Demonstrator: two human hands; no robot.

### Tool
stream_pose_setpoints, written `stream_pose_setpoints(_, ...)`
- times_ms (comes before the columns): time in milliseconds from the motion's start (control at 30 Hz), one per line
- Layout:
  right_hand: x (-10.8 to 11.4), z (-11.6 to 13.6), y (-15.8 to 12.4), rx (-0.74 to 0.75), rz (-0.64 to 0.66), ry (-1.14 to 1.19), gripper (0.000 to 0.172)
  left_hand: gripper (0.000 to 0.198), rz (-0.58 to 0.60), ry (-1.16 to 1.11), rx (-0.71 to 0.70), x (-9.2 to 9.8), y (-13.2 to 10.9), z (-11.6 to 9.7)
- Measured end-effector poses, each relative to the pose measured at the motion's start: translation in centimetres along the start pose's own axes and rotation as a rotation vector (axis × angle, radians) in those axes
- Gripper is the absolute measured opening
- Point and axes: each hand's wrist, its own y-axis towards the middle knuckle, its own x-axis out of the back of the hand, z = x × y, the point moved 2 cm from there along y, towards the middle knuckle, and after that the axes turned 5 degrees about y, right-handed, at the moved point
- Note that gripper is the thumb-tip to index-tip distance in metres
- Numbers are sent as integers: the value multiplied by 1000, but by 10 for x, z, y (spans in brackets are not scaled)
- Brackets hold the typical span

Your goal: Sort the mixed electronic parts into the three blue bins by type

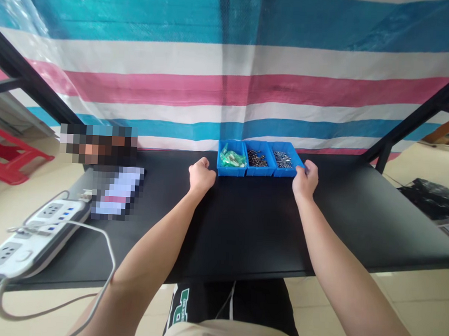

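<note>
Three blue plastic bins stand side by side at the back of the black table. The left bin (pixel 231 172) holds a green-tinted plastic bag (pixel 233 159) with small pieces in it. Many small dark brown and brass-coloured parts (pixel 256 158) fill the middle bin (pixel 259 172). In the right bin (pixel 285 173) lie silvery screw-like pieces (pixel 282 159). My right hand (pixel 305 181) is closed at the right bin's outer side, its thumb against the wall and the other fingers partly hidden. Just left of the left bin, my left hand (pixel 202 177) is curled into a fist, with nothing visible in it.
A white power strip (pixel 33 235) with a looping grey cable (pixel 109 247) lies at the table's left end. Pixelated items (pixel 118 192) sit behind it. Black frame posts (pixel 411 117) rise at both sides, before a striped sheet (pixel 157 89). A red stool (pixel 12 152) stands left.
</note>
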Motion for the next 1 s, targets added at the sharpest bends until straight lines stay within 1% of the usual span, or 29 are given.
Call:
stream_pose_setpoints(67,4,0,2,67,-98,14,43,32,30,-10,2,-2,-2,-3)
stream_pose_setpoints(133,9,2,2,109,-162,-40,32,32,36,-33,9,-3,-2,-3)
stream_pose_setpoints(200,13,5,2,124,-173,-110,19,30,-5,-68,21,-2,-2,0)
stream_pose_setpoints(267,16,7,1,138,-143,-151,13,23,-59,-123,20,-1,-1,4)
stream_pose_setpoints(333,17,9,0,143,-102,-158,14,14,-72,-190,2,-1,-1,7)
stream_pose_setpoints(433,16,10,0,112,-49,-139,15,11,-7,-294,-4,-3,0,9)
stream_pose_setpoints(467,16,9,1,101,-39,-134,16,18,18,-324,3,-4,0,10)
stream_pose_setpoints(567,14,6,3,86,-1,-127,16,52,59,-360,31,-4,2,9)
stream_pose_setpoints(600,14,4,3,77,10,-130,16,57,68,-348,44,-4,3,9)
stream_pose_setpoints(667,13,0,4,51,11,-138,15,53,85,-305,81,-2,4,9)
stream_pose_setpoints(733,13,-4,4,41,-26,-139,15,40,85,-266,133,0,6,10)
stream_pose_setpoints(800,13,-5,4,62,-64,-116,14,31,58,-237,190,4,6,11)
stream_pose_setpoints(867,12,-4,3,81,-65,-67,14,28,25,-210,239,7,6,13)
stream_pose_setpoints(933,10,-2,1,75,-50,-17,12,30,-13,-187,261,8,6,15)
stream_pose_setpoints(967,10,0,1,74,-51,-4,15,33,-40,-180,257,8,6,15)
stream_pose_setpoints(1000,10,2,0,77,-60,2,24,36,-70,-174,245,8,6,16)
